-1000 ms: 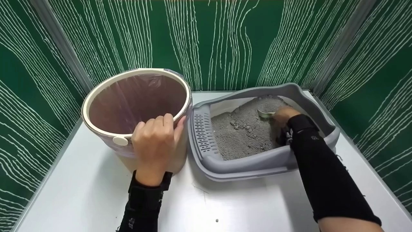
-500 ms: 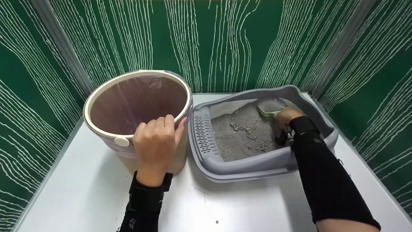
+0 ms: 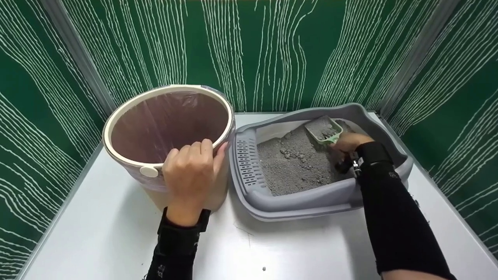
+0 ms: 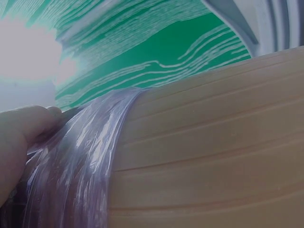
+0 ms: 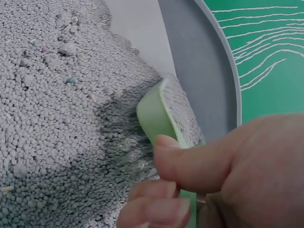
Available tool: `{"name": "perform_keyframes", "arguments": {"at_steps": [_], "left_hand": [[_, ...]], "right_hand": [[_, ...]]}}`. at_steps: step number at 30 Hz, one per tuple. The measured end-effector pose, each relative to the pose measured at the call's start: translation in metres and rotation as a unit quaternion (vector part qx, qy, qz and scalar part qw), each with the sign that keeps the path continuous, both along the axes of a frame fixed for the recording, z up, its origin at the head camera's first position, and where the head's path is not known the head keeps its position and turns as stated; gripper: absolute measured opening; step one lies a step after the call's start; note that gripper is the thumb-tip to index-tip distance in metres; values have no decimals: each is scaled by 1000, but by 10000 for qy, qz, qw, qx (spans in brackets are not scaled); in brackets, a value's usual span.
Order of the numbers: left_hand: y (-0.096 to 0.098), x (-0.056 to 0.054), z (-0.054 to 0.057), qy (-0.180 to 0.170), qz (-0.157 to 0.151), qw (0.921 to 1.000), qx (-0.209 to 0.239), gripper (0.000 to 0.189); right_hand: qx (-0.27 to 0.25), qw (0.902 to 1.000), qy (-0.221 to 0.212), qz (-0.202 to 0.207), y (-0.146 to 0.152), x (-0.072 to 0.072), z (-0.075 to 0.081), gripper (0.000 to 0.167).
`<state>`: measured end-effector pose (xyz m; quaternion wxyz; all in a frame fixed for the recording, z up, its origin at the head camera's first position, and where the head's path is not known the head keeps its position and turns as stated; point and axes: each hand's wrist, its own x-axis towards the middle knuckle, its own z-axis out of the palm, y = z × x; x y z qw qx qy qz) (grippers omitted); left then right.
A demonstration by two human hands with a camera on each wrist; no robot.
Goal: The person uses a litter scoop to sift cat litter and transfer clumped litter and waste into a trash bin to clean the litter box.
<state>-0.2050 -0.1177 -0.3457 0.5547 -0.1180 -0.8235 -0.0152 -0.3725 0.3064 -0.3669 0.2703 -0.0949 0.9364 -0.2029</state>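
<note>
My left hand [image 3: 189, 171] grips the near rim of a trash bin [image 3: 213, 196], thumb on the outside. Clear plastic liner [image 4: 92, 152] is folded over that rim, and the left wrist view shows it beside the thumb. A pale green litter scoop [image 5: 154, 114] is in my right hand [image 3: 350, 143], the thumb pressed along its handle and the fingers curled round it. Grey litter fills much of the scoop's pan. Both are inside the grey litter box [image 3: 303, 205], over the far right part of the litter [image 3: 288, 171]. Part of the handle is hidden by the hand.
The bin stands close to the left of the litter box, whose slotted ledge [image 3: 246, 163] faces it. Darker clumps [image 3: 291, 153] lie on the litter. A small crumb [image 3: 264, 268] is on the white table [image 3: 233, 249]. Green walls [image 3: 272, 46] enclose the back and sides.
The scoop has come up out of the litter, from mostly buried to its loaded pan fully showing. My right hand has shifted slightly right. The left hand keeps its hold on the rim.
</note>
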Motion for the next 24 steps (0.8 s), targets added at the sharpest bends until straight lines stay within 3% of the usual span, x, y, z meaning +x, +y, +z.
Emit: {"name": "perform_keyframes", "arguments": {"at_steps": [3,5,9,12,14,19,24], "left_hand": [[0,0,0,-19,4,10000,17,51],[0,0,0,-32,-3,10000,21,50],[1,-1,0,38,3,10000,19,49],[0,-1,0,109,23,9999,26,48],[0,-1,-1,126,22,9999,33,48],[0,-1,0,136,25,9999,36,47],[1,-1,0,114,23,9999,19,47]], "right_hand": [[-348,9989,-140,-295,-2,3,0,29],[-369,9986,-136,-344,-3,4,0,28],[24,9996,-71,-258,-2,4,-1,64],[-67,9995,-130,-278,-1,2,-2,74],[-387,9984,-254,-311,-1,1,-2,65],[-1153,9894,-697,-545,-5,4,0,20],[-1736,9758,-919,-957,-6,7,1,22]]}}
